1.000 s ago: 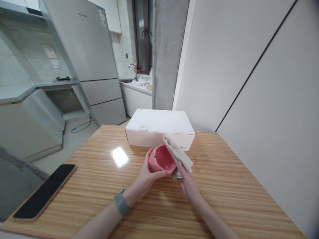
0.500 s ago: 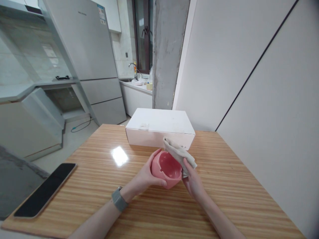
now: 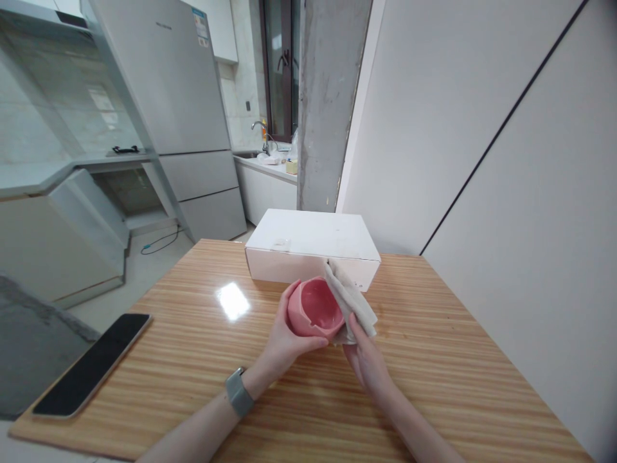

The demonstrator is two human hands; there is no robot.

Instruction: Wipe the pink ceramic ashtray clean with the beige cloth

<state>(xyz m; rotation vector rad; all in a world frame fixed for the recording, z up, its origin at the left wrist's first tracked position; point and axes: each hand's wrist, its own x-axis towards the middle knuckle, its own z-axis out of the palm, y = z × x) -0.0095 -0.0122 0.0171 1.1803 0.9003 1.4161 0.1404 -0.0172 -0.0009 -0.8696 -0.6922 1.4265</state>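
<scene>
Head view: pink bowl (image 3: 317,310) held up between both hands over the wood-grain table (image 3: 463,366), in front of the white box (image 3: 313,238); can't tell whether the base touches the tabletop. Left hand (image 3: 283,337) wraps the bowl's left side, fingers behind the far-left wall, thumb along the near lower edge, so a firm-looking grip. Right hand (image 3: 365,357) pinches a folded grey-white cloth (image 3: 350,303), thumb on top, other fingers mostly hidden underneath

Key relation: bowl sits ahead of the wrists, directly right of left palm, and left of right fingertips with cloth in between. Left hand is nearer, in direct contact; right reaches it only via cloth. Bowl looks roundish, no clear long axis; mouth tilted toward camera and slightly right, facing the cloth. Cloth's long axis slants, far-left end to near-right end, along bowl's right rim, apparently touching. Grey watch (image 3: 240,392) on left wrist; dark flat slab (image 3: 94,364) well apart, at table's left edge
</scene>
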